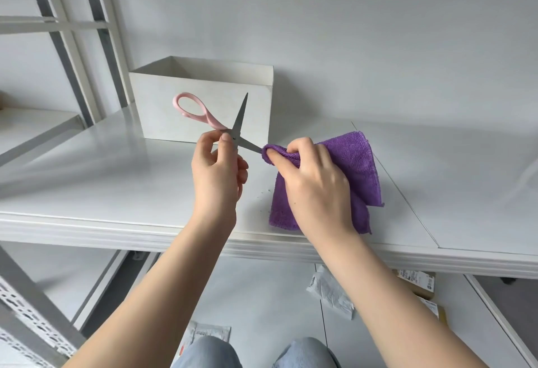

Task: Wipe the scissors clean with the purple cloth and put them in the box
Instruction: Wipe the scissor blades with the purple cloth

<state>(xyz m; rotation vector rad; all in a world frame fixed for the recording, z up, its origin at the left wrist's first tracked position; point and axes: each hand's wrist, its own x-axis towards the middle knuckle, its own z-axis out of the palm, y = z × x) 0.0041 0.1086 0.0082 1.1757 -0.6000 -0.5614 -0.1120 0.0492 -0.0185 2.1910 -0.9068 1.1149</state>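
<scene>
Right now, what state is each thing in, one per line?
Scissors: blades open, held in the air.
Purple cloth: bunched around one blade tip, rest hanging.
White box: open-topped, on the table; inside hidden.
Left hand: pinches the scissors at the pivot.
Right hand: grips the cloth.

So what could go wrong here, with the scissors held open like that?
The scissors are open. The right hand pinches the purple cloth round one blade, so a slip could nick a finger through it. The other blade points up, bare, near the left hand, which grips at the pivot and could be pricked. The white box stands just behind and could be scratched.
</scene>
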